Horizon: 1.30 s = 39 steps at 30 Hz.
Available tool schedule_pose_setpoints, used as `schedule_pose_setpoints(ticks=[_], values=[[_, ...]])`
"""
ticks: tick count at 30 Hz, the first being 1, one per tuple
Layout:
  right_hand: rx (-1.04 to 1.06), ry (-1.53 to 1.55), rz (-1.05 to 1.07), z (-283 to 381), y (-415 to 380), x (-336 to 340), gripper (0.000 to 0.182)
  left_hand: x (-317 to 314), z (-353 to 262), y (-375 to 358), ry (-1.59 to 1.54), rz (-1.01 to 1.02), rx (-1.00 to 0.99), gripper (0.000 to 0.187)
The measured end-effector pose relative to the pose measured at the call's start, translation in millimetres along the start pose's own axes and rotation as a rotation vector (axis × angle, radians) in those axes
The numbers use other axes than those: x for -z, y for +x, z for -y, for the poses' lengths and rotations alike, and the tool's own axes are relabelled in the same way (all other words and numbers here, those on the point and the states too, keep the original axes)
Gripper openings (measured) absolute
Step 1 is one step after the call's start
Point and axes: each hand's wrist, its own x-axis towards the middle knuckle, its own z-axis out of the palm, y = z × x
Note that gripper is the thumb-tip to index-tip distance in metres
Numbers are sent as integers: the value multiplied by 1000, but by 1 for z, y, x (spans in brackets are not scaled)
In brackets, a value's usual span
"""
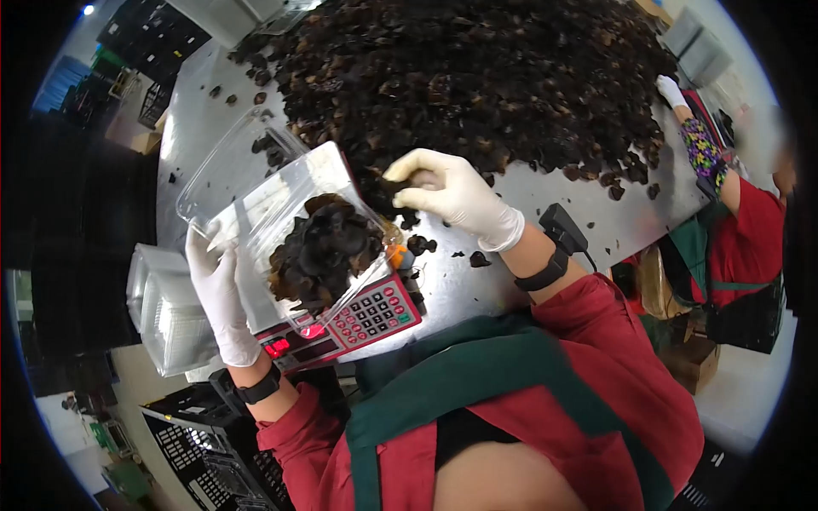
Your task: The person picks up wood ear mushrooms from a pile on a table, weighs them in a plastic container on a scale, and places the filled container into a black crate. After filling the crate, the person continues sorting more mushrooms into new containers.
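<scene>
Dark brown, fungus-like pieces (324, 251) fill one half of a clear plastic container on a red and white scale (371, 319) with a keypad and lit red digits. The container's clear lid (226, 166) stands open toward the upper left. My left hand (213, 281), in a white glove, has its fingers closed on the container's left edge. My gloved right hand (452, 194) is right of the container, at the edge of the large heap (460, 77). Its thumb and index finger are apart, and nothing can be made out between them.
Stacked clear containers (175, 315) stand left of the scale. A black crate (213, 451) is at the lower left. Across the metal table (511, 247), a co-worker's gloved hand (671, 90) touches the heap's right side. Loose dark pieces lie near my right hand.
</scene>
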Motion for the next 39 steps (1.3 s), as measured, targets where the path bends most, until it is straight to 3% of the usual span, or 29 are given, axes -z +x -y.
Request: schedule_pose_setpoints(ticks=[2, 4, 6, 8, 10, 13, 14, 18, 23, 24, 27, 32, 34, 39], values=[[192, -223, 40, 15, 11, -30, 19, -2, -9, -2, -46, 41, 15, 62], [622, -554, 156, 9, 26, -50, 28, 0, -11, -4, -69, 65, 16, 62], [770, -882, 203, 2, 23, -65, 27, -4, -24, -10, -56, 51, 4, 61], [765, -884, 200, 5, 16, -65, 28, -3, -32, -13, -47, 41, -2, 60], [710, -669, 21, 12, 7, -49, 28, 0, -33, -16, -7, 42, -37, 57], [495, -580, -178, 9, -9, -8, 23, 3, -22, -10, 9, 37, 14, 54], [327, -469, -218, 4, -19, 5, 21, 8, -14, -7, 4, 42, 15, 54], [115, -588, -313, -34, -67, 54, 22, 14, 9, 1, 118, 37, 85, 52], [-57, -834, -139, -56, -118, 45, 37, 19, 3, -2, 151, 43, 57, 53], [114, -1093, -85, -75, -125, 48, 35, 20, 1, -2, 156, 40, 43, 52], [153, -1169, -42, -92, -125, 52, 30, 19, -8, -10, 178, 2, 34, 51], [299, -953, -170, -64, -97, 50, 16, 22, -30, -25, 208, -47, -15, 47], [391, -863, -205, -43, -71, 39, 23, 31, -32, -26, 199, -97, -53, 47], [358, -695, -171, 23, -19, -22, 28, 34, -40, -30, 202, -196, -109, 46]])
